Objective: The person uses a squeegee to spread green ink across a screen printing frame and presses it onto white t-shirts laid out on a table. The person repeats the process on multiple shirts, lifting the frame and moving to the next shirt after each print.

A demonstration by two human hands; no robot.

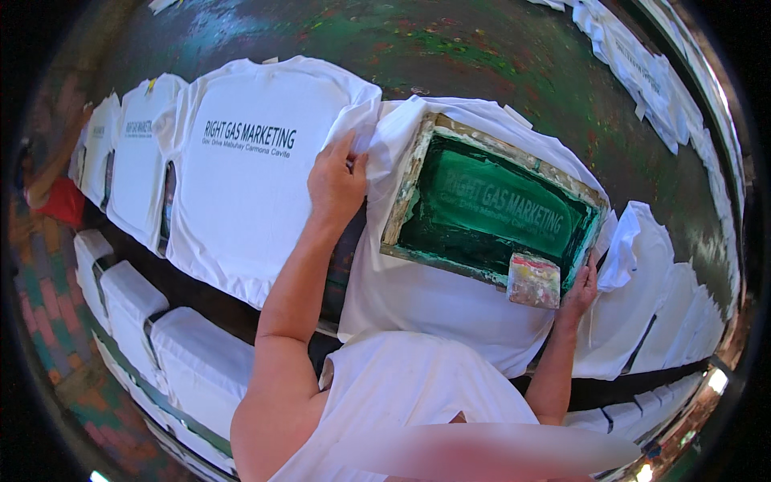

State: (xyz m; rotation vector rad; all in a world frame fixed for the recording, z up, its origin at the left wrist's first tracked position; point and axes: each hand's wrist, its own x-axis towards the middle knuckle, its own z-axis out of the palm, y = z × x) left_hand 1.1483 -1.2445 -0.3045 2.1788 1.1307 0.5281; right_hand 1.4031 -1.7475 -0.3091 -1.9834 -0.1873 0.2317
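Over a white shirt (450, 301) lay the wooden frame (408, 183), a block (534, 281) on its near rim, perhaps for reach; my right hand (579, 297) touched the frame's edge, grip unclear; my left hand (336, 183), apart, pinched a sleeve (361, 114), seemingly controlling loose cloth.

Hands spread wide, and a green screen sat between them!
There was the left hand (336, 178), fingers bent at the sleeve of a white shirt (237, 201) with dark lettering across it, whether pinching was hard to tell; and over on the other side, the right hand (578, 291) lay against the lower right corner of the tilted screen (474, 205), its wooden rim (408, 185) smeared with paint, a stained block (534, 281) resting across the lower edge, a second white shirt (438, 297) spread underneath, more white shirts (144, 177) lined up left, and a co-worker's arm (58, 165) at far left!
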